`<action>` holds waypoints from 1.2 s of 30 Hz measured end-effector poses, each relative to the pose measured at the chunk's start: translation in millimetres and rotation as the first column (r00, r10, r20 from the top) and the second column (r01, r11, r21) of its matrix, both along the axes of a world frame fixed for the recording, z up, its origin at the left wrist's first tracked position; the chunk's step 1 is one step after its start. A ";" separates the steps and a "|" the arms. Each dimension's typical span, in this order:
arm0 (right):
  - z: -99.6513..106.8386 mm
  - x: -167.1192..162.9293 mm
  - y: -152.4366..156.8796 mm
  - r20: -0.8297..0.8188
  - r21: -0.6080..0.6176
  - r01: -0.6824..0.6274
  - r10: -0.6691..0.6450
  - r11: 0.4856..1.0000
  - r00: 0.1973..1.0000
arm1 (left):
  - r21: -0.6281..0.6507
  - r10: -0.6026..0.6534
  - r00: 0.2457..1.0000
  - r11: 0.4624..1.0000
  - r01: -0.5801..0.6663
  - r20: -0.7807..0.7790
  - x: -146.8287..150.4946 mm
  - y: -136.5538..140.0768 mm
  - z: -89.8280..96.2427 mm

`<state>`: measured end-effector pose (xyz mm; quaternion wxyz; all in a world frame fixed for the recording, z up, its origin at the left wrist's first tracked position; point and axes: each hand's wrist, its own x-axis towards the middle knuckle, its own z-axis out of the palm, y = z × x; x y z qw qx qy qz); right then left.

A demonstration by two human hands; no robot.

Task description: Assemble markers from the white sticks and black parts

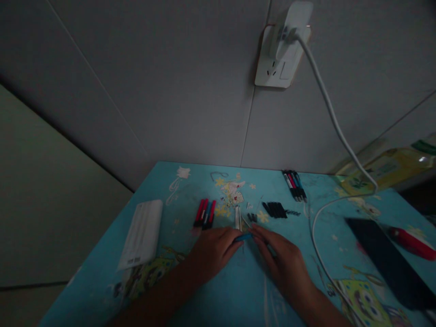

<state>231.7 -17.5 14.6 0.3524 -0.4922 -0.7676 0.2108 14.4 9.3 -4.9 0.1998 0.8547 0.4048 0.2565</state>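
Note:
A slim blue pen barrel (243, 237) lies level between my two hands, low over the table. My left hand (214, 249) is closed around its left end, and my right hand (284, 259) pinches its right end. A thin pale strip, perhaps a refill, shows by the right fingertips; I cannot tell whether it is held. Just beyond the hands lie white pen refills (237, 215) and short dark pieces (252, 217). Red and blue pen barrels (205, 213) with dark ends rest left of them. To the right is a row of black pen parts (274, 210).
Several pens (294, 185) lie together near the wall. A white packet (142, 231) is on the left. At right are a dark flat slab (388, 261), a red object (412, 243), a bottle of yellow liquid (384, 170) and a white cable (327, 97) from a wall socket (277, 75).

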 end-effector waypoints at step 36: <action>-9.7 1.4 9.8 0.285 -0.116 0.301 -0.259 0.946 0.923 | -0.154 -0.121 0.976 0.977 0.150 0.183 0.1 -11.2 22.2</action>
